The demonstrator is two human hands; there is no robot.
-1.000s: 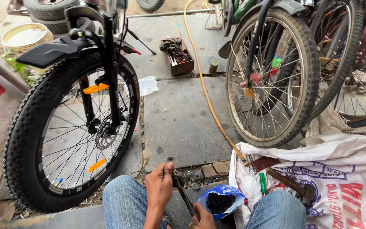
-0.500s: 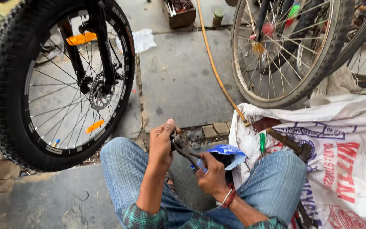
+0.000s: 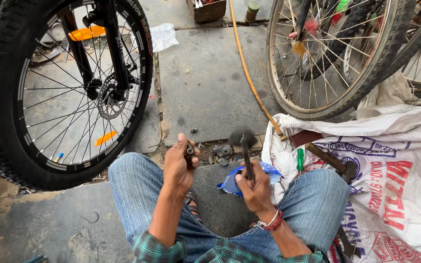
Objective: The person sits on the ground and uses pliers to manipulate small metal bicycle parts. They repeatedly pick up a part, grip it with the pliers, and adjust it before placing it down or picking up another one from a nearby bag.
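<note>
My left hand [image 3: 180,164] is closed around a small dark metal part [image 3: 189,151] that sticks up between thumb and fingers, above my left knee. My right hand [image 3: 254,184] grips the handle of a dark hammer [image 3: 244,143], its head raised and blurred above the hand. Just under the right hand lies a blue plastic bag [image 3: 234,181] on the stone floor. Both hands hover between my knees in blue jeans.
A fat black bicycle wheel [image 3: 6,97] with disc brake stands at the left. A thinner spoked wheel [image 3: 317,58] stands at upper right. A white printed sack [image 3: 395,160] on the right holds a green-handled screwdriver [image 3: 299,159] and a second hammer [image 3: 332,160]. An orange hose [image 3: 247,73] crosses the floor.
The hands have separated: my right hand now lifts a hammer up, while the left keeps the small part. The camera has tilted further down.
</note>
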